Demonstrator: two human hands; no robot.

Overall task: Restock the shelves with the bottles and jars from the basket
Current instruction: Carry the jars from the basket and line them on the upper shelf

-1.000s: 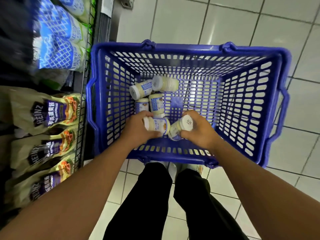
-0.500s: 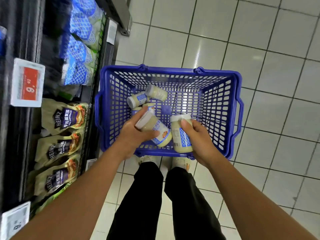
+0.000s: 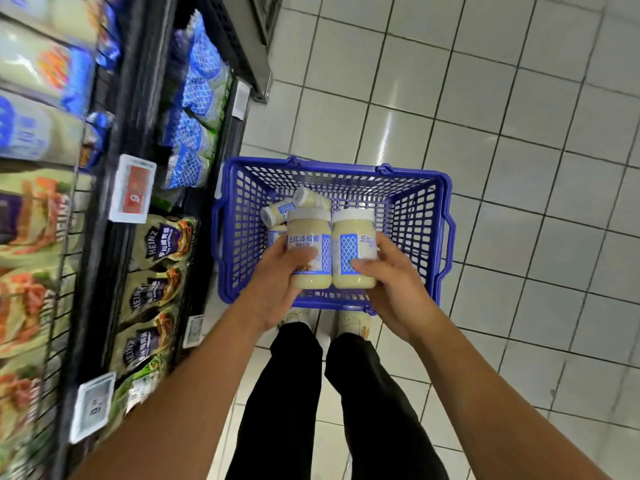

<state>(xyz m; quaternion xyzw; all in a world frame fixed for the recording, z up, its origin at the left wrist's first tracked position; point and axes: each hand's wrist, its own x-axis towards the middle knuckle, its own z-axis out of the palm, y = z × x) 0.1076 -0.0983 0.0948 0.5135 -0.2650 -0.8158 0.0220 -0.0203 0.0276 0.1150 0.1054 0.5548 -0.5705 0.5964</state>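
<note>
Gripping upright jars side by side above basket point(image 3: 445, 216): left hand point(image 3: 277, 282) left jar point(image 3: 309, 249), right hand point(image 3: 391, 282) right jar point(image 3: 353, 247).

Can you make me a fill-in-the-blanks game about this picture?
1. The left jar and the right jar both have ____ lids.
2. The left hand and the right hand each hold ____ jar.
3. The basket on the floor is coloured ____.
4. The shelves are on the person's ____ side.

Missing words: white, one, blue, left.
</note>
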